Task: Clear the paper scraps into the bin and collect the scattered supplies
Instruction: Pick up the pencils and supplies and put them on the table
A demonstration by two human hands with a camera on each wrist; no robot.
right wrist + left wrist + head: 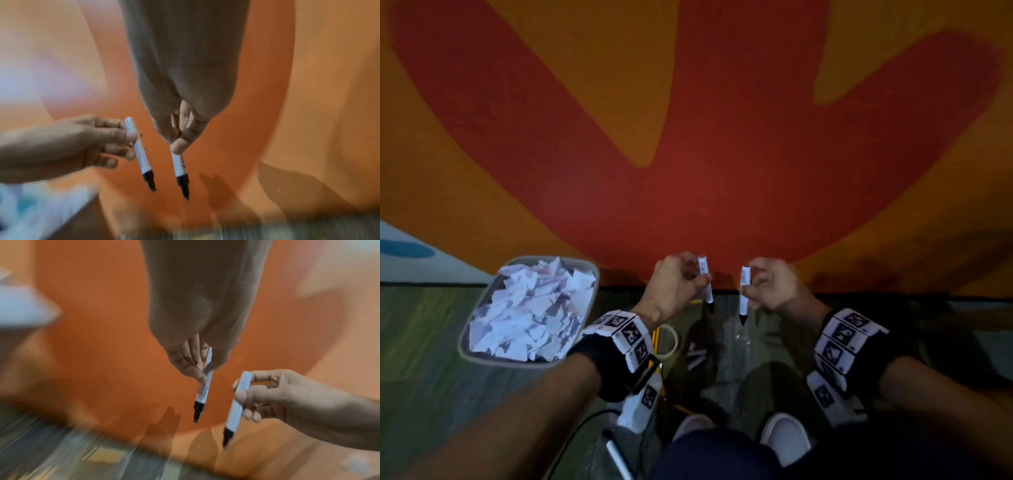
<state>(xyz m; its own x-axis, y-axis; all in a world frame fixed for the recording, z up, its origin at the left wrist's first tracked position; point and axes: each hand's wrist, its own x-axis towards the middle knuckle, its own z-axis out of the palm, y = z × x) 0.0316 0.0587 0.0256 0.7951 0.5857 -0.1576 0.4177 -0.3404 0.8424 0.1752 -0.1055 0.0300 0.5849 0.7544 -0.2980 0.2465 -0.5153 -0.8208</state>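
The two white markers are hanging tip-down in the air, side by side and apart from each other, above the floor in front of the orange and red wall: the left marker (705, 279) is being pinched by the fingers and thumb of the left hand (674, 284), the right marker (744, 294) by those of the right hand (770, 287), so each grip is closing round a barrel near its upper half. Both dark tips are showing bare, with no caps on them. The bin (592, 301) is sitting to the left, already heaped with paper scraps (530, 308), so the scrap-clearing looks largely done and the collecting of supplies seems to be the step in hand. Below, a roll of tape (669, 341) and some yellow pencils (655, 337) are lying on the floor (431, 342). The next move probably calls for bringing both markers together in one spot, then reaching down for those.
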